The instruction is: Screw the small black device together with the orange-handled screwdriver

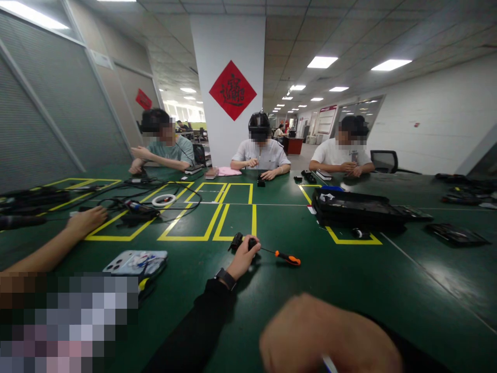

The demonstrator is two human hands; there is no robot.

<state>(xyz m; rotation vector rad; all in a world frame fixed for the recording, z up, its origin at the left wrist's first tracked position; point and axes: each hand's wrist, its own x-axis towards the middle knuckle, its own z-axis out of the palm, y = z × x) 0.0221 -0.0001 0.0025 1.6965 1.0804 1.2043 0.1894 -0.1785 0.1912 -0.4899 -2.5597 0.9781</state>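
Observation:
My left hand (243, 258), in a black sleeve with a dark watch at the wrist, has its fingers closed round a small black part (236, 241) on the green table. What kind of part it is cannot be made out. Just right of these fingers lies an orange-and-black screwdriver (288, 258), its thin shaft pointing towards them. Large and blurred at the bottom, my right hand (330, 336) is raised close to the camera with curled fingers. A thin white and blue tip (329, 364) shows below it; the rest is hidden.
The green table (295, 321) carries yellow tape outlines. A black tray (353, 204) stands at right, with a small roll (361, 234) before it. Cables and a white ring (163, 200) lie left, near a co-worker's hand (87, 223) and a phone (135, 261). Several people sit opposite.

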